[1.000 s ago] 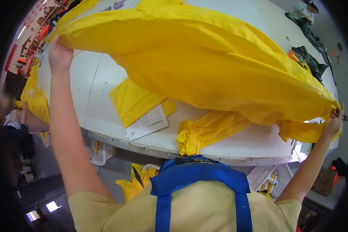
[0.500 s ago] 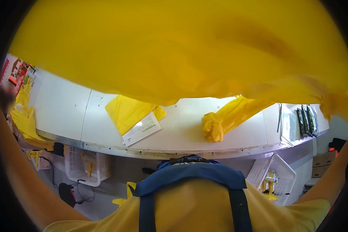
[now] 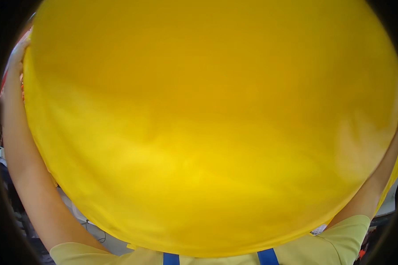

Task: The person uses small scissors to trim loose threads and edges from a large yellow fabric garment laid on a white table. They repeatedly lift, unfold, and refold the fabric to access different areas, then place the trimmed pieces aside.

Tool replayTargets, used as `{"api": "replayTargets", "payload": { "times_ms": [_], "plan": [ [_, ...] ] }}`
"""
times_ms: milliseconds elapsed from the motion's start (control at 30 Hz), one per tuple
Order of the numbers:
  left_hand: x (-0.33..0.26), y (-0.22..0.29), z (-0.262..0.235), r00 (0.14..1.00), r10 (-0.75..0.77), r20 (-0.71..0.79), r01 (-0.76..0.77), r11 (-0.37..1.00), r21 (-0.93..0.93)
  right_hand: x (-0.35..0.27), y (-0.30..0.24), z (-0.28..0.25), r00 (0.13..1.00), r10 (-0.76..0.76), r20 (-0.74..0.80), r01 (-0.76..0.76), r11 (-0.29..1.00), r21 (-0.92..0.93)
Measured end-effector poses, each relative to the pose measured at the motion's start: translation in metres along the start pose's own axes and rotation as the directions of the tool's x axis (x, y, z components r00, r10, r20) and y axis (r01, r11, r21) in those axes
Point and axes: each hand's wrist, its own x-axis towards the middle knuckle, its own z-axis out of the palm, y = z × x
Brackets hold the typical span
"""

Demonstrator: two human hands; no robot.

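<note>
A broad piece of thin, shiny yellow plastic sheeting point(image 3: 199, 132) is spread out in front of me and fills most of the view. Its lower edge hangs against my chest. At the far upper left, my left hand point(image 3: 20, 51) is closed at the sheet's side edge, with the fingers partly hidden by it. My right forearm point(image 3: 370, 187) rises along the right side, partly behind the sheet. My right hand does not show.
Below the sheet's left edge, a bit of a white basket point(image 3: 77, 214) and a thin dark cable point(image 3: 97, 234) show on the grey floor. The sheet hides the worktop.
The yellow sheet has come down and toward me, covering the white worktop and the things on it. My left arm has shifted inward, bringing the left hand into view.
</note>
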Motion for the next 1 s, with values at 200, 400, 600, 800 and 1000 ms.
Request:
{"api": "replayTargets", "payload": {
  "times_ms": [200,400,600,800,1000],
  "plan": [
    [0.129,-0.075,0.151,0.993,-0.112,0.032,0.107,0.985,0.136,0.010,0.028,0.251,0.913,-0.064,0.403,0.042,0.997,0.061],
    [0.015,-0.181,0.349,0.872,-0.217,0.440,0.280,0.956,-0.083,-0.174,-0.077,0.396,0.519,-0.114,0.847,0.009,0.992,0.127],
    [-0.179,-0.270,0.271,0.766,-0.433,0.476,0.217,0.870,0.442,-0.328,-0.038,0.222,0.375,0.260,0.890,-0.572,0.820,0.002],
    [-0.376,-0.281,0.113,0.363,-0.838,0.408,0.841,0.483,0.244,-0.473,0.153,0.073,0.438,0.581,0.686,-0.575,0.768,-0.284],
    [-0.460,-0.242,0.095,0.149,-0.812,0.565,0.959,0.258,0.119,-0.510,0.096,0.028,-0.212,0.823,0.527,-0.949,-0.045,-0.311]
  ]
}}
